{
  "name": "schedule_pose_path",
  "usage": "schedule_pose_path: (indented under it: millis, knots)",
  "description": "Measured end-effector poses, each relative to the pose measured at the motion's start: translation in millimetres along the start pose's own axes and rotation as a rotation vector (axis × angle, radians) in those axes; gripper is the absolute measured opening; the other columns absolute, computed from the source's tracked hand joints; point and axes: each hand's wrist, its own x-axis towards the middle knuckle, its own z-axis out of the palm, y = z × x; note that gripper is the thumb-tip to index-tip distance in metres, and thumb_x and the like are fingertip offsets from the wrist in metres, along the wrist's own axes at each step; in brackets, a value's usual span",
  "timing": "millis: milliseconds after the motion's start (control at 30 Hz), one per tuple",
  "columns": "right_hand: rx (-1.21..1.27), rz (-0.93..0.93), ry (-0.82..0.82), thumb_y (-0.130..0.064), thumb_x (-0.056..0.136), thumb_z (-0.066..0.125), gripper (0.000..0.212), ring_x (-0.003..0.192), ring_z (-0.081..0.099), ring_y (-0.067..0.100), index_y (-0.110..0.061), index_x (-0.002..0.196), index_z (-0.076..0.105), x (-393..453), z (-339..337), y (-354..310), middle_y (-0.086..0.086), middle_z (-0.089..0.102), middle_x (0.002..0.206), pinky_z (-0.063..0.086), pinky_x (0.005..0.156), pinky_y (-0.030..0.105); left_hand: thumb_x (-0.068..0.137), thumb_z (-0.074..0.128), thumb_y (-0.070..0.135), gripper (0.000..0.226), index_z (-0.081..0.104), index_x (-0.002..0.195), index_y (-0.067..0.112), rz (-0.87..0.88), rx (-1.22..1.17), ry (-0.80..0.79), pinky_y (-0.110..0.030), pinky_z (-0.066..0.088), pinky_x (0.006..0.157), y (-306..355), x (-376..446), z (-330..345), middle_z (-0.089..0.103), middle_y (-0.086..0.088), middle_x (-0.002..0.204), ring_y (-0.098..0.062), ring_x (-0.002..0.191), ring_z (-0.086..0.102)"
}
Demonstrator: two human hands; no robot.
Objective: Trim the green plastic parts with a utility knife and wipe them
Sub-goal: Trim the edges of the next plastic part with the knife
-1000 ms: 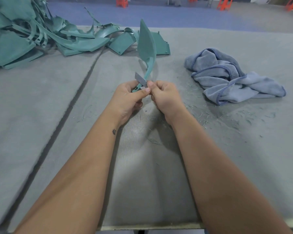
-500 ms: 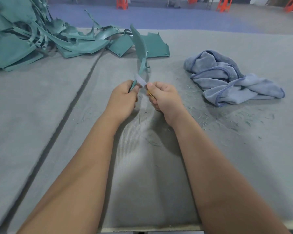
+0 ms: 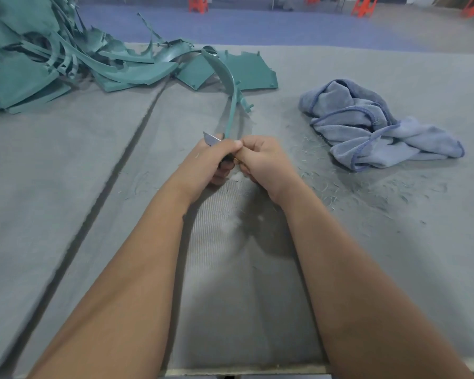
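Both your forearms reach forward from the bottom of the view and converge toward the middle, bare to the elbows. Your left hand [image 3: 208,162] is curled into a fist, knuckles up, thumb pressed across the top toward the other hand. Your right hand [image 3: 263,161] sits just beside it, fingers folded under, thumb and forefinger pinched against the left thumb tip. The two hands touch at the thumbs. Both wrists are fairly straight, the left angled slightly inward, the right bent a little toward the left. What each closed hand grips is mostly hidden by the fingers.
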Motion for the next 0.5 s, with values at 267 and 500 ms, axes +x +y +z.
schedule_pose_path:
  millis: [267,500]
  knots:
    - [-0.001,0.061,0.042,-0.015,0.096,0.055,0.036,0.038,0.024,0.002,-0.008,0.061,0.046,2.9,-3.2,-0.4,0.002,0.032,0.050,0.021,0.039,0.014,0.100,0.051,0.023,0.026,0.048,0.075,0.016,-0.002,0.018,-0.080,-0.015,0.018,0.040,-0.4,-1.0,-4.2,0.033,0.006,0.056,-0.003,0.044,0.023]
    - [0.001,0.030,0.127,-0.018,0.095,0.057,0.040,0.040,0.025,0.004,-0.017,0.056,0.049,6.1,-2.4,5.8,-0.007,0.035,0.044,0.022,0.040,0.018,0.098,0.053,0.032,0.031,0.045,0.071,0.021,0.003,0.092,-0.019,-0.017,0.016,0.040,3.2,-4.0,-1.2,0.029,0.007,0.053,-0.006,0.044,0.021]
